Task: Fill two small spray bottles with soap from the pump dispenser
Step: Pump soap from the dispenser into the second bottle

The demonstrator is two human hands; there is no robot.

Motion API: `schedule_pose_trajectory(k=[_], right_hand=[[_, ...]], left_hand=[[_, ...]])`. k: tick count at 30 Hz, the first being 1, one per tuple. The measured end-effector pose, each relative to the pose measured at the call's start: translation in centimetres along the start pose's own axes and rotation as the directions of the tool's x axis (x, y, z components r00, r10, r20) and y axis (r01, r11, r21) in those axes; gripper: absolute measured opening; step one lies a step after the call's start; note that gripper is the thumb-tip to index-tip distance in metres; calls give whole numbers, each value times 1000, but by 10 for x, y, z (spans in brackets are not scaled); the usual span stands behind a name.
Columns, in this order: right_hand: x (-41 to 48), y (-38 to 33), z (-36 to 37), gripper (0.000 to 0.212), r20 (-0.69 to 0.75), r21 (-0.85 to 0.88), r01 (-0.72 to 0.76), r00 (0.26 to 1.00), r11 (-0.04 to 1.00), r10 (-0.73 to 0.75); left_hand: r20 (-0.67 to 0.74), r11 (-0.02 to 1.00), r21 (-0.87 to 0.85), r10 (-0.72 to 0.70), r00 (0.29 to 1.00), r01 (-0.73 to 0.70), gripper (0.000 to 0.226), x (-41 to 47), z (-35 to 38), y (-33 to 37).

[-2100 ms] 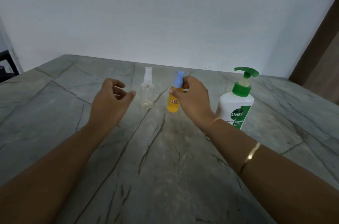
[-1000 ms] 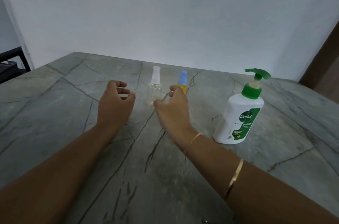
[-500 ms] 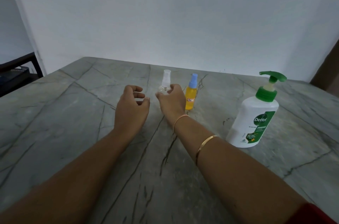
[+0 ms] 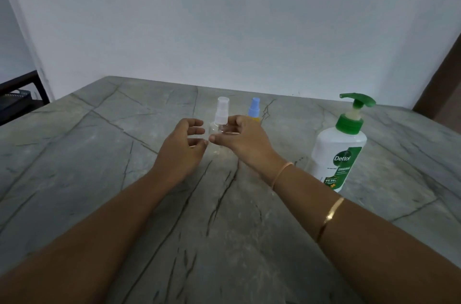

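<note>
Cap (image 4: 222,102) up at frame centre, clear bottle (image 4: 217,126) stands between my hands: right hand (image 4: 245,140) curls round its body from the right, left hand (image 4: 183,146) loosely curled just left, empty, free for the cap.

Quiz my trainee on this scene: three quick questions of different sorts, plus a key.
1. Fill in: the yellow spray bottle has a ____ cap.
2. True or false: the pump dispenser stands to the right of both spray bottles.
3. Which one does the right hand hold with its fingers? A. clear spray bottle B. yellow spray bottle C. pump dispenser

Key: 1 blue; 2 true; 3 A.
</note>
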State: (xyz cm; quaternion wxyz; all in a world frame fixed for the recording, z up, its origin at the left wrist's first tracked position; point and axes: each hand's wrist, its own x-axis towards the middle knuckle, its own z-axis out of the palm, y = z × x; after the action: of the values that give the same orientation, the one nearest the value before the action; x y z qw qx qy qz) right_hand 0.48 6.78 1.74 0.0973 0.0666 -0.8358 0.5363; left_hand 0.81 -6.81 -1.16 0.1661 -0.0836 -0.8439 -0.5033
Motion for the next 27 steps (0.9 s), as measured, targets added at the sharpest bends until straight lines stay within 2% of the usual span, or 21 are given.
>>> schedule_pose_trajectory(k=[4,7,10,12,17,21,27], right_hand=[[-20,-1,-22,39,20,-5,34,999,999,-34],[-39,7,-35,37,26,-73,32,999,997,-30],[-53,14,-46,38,31,-109,28,999,994,-25],[-58,14,-52,37,31,-74,24,999,997,-21],[-64,8,-59,26,-48,-15,78,996,997,-79],[-61,11,-54,23,-101,-37,129,986,991,-132],[-59,11,-53,13,-33,-71,215,975,974,-218]], left_hand=[[261,994,-101,71,963,-46,50,-12,6,14],[369,987,-110,146,918,-113,52,-23,16,23],[340,987,-102,152,928,-124,46,-31,25,30],[305,985,-134,146,941,-109,41,-35,29,33],[281,995,-90,70,957,-46,54,-41,34,36],[278,995,-100,50,959,-23,46,-41,35,37],[302,977,-204,-5,953,69,40,-40,34,38]])
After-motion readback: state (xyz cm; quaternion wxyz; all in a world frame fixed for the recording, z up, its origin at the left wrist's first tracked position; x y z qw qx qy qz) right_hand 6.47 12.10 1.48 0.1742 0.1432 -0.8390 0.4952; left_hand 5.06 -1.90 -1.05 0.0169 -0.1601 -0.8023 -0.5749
